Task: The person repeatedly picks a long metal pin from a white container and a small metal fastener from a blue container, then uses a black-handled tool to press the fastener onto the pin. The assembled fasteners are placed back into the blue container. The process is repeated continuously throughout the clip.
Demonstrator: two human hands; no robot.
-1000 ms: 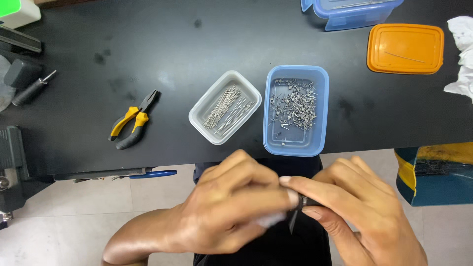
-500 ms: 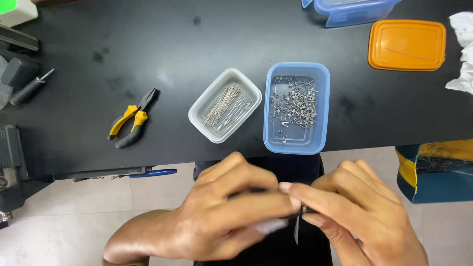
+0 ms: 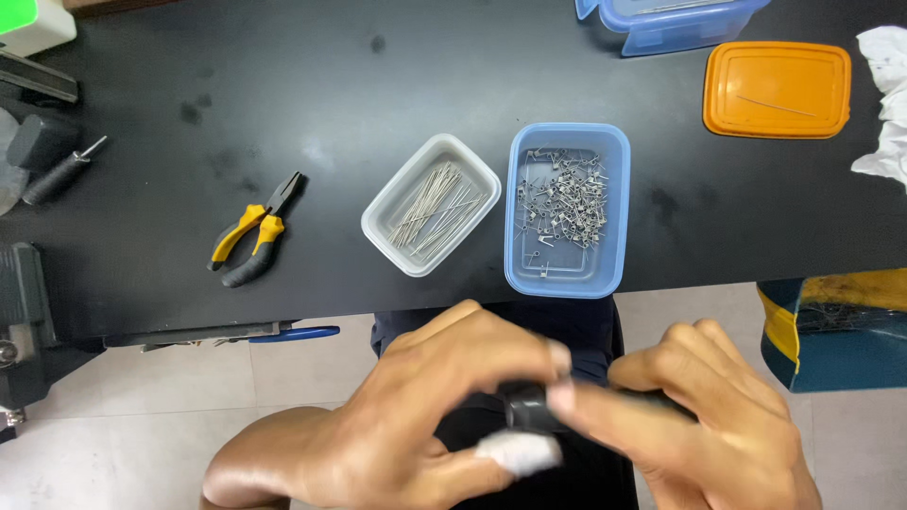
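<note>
Both my hands meet below the table's front edge, over my lap. My left hand [image 3: 416, 425] pinches the round end of a small black cylindrical tool [image 3: 525, 406] between thumb and fingers; one of its fingertips is wrapped in white tape. My right hand [image 3: 709, 434] grips the other end of the same tool, whose handle is mostly hidden under its fingers. The hands are blurred. Nearest on the black table [image 3: 283, 94] are a white tray of straight wire pieces [image 3: 389, 219] and a blue tray of small bent wire pieces [image 3: 567, 274].
Yellow-and-black pliers [image 3: 253, 231] lie left of the trays. An orange lid [image 3: 777, 90] with one wire on it, a blue container [image 3: 666, 19] and white tissue [image 3: 886, 104] sit at the back right. A black-handled tool [image 3: 57, 170] and a vise [image 3: 21, 312] are at the left.
A thin metal piece pointed down between my fingertips before; now it is out of sight and the black tool's round end shows. My fingers have shifted on it.
</note>
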